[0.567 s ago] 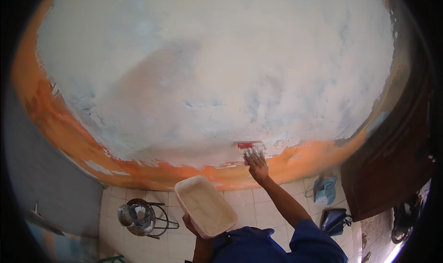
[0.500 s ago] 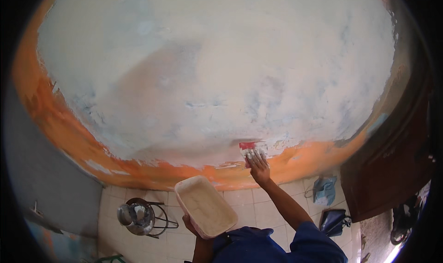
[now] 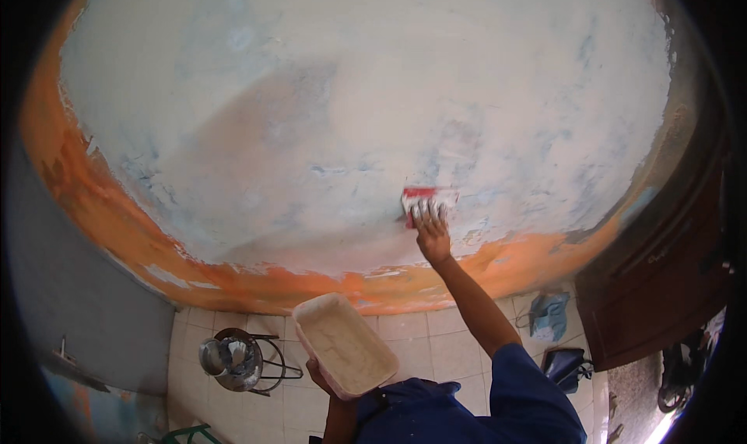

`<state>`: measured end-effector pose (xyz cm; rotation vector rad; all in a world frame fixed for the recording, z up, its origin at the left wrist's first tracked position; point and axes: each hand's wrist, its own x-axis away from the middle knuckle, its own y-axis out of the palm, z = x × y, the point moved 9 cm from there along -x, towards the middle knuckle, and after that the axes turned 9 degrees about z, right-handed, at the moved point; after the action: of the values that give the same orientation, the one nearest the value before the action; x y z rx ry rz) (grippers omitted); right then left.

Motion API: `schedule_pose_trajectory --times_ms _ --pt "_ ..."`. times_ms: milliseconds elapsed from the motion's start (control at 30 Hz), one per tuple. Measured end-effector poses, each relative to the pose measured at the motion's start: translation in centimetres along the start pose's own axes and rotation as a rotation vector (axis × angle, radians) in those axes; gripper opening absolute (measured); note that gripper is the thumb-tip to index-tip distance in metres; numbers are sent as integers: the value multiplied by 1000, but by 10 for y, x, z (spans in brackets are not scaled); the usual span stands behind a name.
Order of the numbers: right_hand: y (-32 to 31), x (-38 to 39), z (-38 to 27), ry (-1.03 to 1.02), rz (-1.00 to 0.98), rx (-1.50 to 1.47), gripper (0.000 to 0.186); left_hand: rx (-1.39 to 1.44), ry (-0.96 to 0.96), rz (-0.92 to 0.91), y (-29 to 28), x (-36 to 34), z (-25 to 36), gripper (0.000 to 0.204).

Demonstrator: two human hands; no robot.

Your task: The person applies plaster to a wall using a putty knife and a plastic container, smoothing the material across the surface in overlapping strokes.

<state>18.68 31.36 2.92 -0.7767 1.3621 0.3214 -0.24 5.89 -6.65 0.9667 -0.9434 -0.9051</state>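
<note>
My right hand (image 3: 433, 230), its fingertips smeared white, presses a flat red putty spreader (image 3: 420, 192) against the wall (image 3: 327, 109). White putty coats much of the spreader's face. The wall carries a pale, patchy skim coat, with bluish and pinkish areas and a ragged edge over an orange band (image 3: 257, 288). At waist height, my left hand (image 3: 317, 375) grips the side of a shallow rectangular tub (image 3: 302, 319), closed around its edge. Off-white putty (image 3: 354, 358) lies inside the tub. The left fingers underneath are hidden.
On the tiled floor (image 3: 451, 358), a round stool (image 3: 268, 366) carries a putty-smeared metal container (image 3: 237, 366). A light blue bag (image 3: 549, 317) and a dark blue bag (image 3: 563, 368) lie at right beside a brown door (image 3: 654, 280). A grey panel (image 3: 93, 265) borders the left.
My right hand has moved the spreader up the wall, from the orange band's edge into the pale coat. My left hand and the tub have stayed almost in place.
</note>
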Motion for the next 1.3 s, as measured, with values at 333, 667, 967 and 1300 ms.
schedule_pose_trajectory --times_ms 333,667,967,1300 --pt "-98 131 0 1178 -236 -191 35 32 -42 -52 8 8 -5 69" --pt "-169 90 -46 1908 103 -1521 34 -23 -155 41 21 5 -26 82" --pt "-187 -21 -91 1550 -456 -1060 29 -17 -258 -112 37 16 -37 85" --pt "-175 -39 -139 785 -758 -579 33 23 -181 -166 37 25 -42 71"
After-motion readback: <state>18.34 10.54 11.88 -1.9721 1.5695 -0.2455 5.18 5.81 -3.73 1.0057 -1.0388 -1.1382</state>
